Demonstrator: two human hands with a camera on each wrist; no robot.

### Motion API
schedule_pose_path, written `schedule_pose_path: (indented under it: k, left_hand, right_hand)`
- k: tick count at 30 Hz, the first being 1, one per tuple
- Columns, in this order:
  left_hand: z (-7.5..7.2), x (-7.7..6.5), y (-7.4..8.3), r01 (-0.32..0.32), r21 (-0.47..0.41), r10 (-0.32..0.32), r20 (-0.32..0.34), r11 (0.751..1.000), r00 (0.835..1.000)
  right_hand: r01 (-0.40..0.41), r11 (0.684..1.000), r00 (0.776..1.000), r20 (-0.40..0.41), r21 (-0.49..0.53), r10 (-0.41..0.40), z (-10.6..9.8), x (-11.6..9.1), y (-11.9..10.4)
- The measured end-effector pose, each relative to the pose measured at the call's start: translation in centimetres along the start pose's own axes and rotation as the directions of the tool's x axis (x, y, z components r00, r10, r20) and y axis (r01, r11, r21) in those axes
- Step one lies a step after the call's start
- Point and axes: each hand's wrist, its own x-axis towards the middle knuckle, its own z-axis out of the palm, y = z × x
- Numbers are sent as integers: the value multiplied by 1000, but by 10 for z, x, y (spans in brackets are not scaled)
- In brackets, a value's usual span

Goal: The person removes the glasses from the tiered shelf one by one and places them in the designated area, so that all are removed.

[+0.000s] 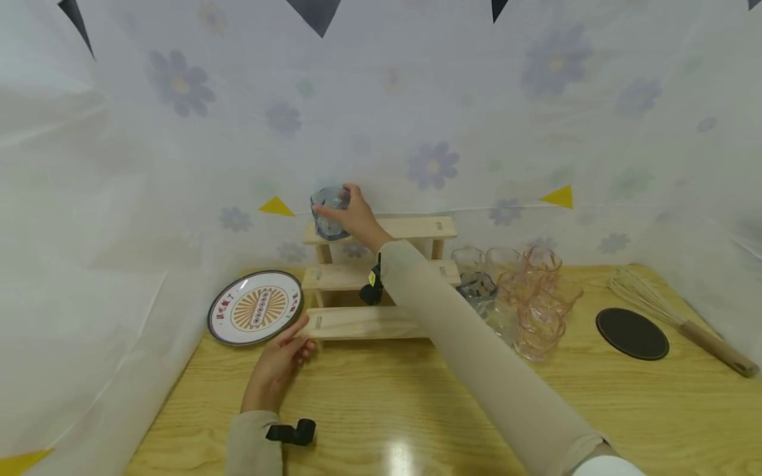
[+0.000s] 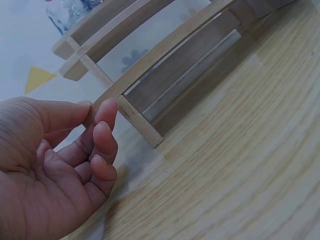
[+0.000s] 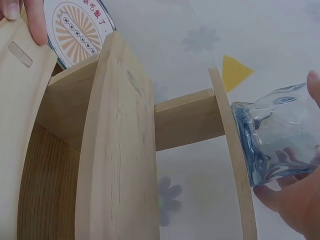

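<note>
A three-step wooden rack (image 1: 363,324) stands on the table. At the left end of its top step is a blue-tinted glass (image 1: 326,206), with my right hand (image 1: 361,217) gripping it from the right side. In the right wrist view the base of the glass is against the top board (image 3: 234,165), and my thumb and fingers are around its wall. My left hand (image 1: 275,369) pinches the front left corner of the lowest step between thumb and fingers. The left wrist view shows that thumb and index finger on the board's end (image 2: 107,94).
A patterned plate (image 1: 256,307) leans left of the rack. To the right stand several clear and pink glasses (image 1: 540,330) and a dark grey glass (image 1: 477,285), partly behind my right sleeve. Farther right lie a black round coaster (image 1: 632,334) and a whisk (image 1: 708,344).
</note>
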Motion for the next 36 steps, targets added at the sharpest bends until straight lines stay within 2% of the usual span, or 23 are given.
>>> schedule_pose_path:
  k: [11, 19, 25, 30, 36]
  left_hand:
    - [1, 3, -4, 4, -20, -4, -4, 1000, 1000]
    - [-7, 3, -1, -30, -17, 30, 2, 999, 1000]
    - [-14, 4, 0, 1, -14, -1, -7, 1000, 1000]
    - [-15, 3, -1, 15, -9, -15, -6, 1000, 1000]
    - [-16, 3, -1, -1, -15, 1, -9, 1000, 1000]
  right_hand:
    - [20, 1000, 1000, 22, -7, -20, -9, -7, 8]
    - [63, 998, 998, 23, 25, -64, -21, -27, 11]
    - [113, 994, 993, 33, 6, -113, -32, -49, 14]
    - [110, 993, 994, 1, 29, -111, -49, -70, 21]
    - [106, 991, 994, -20, 79, -104, -89, -94, 32]
